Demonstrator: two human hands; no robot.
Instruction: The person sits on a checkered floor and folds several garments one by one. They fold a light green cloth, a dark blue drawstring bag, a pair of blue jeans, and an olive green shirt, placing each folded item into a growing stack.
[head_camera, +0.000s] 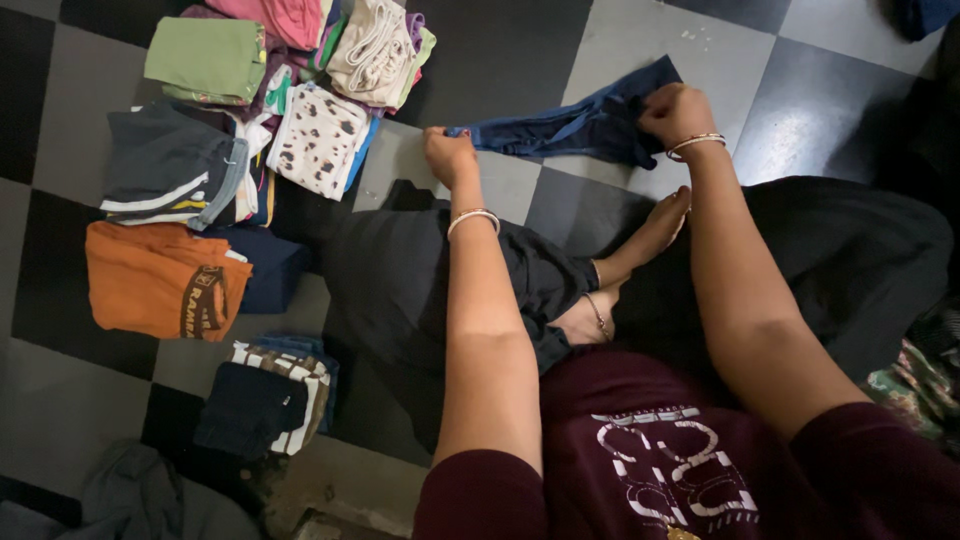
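Observation:
A dark blue garment (585, 122) lies stretched on the checkered floor in front of me. My left hand (447, 155) grips its left end. My right hand (674, 113) is closed on its right side, near the upper corner. Both wrists wear thin bangles. I sit cross-legged in black trousers (420, 280), with a bare foot (655, 230) showing between my arms.
Folded clothes sit in piles at the left: a green piece (207, 58), a white spotted piece (320, 138), a grey striped one (170, 165), an orange shirt (165, 280) and a navy striped stack (265, 400). A grey cloth (130, 495) lies at the lower left.

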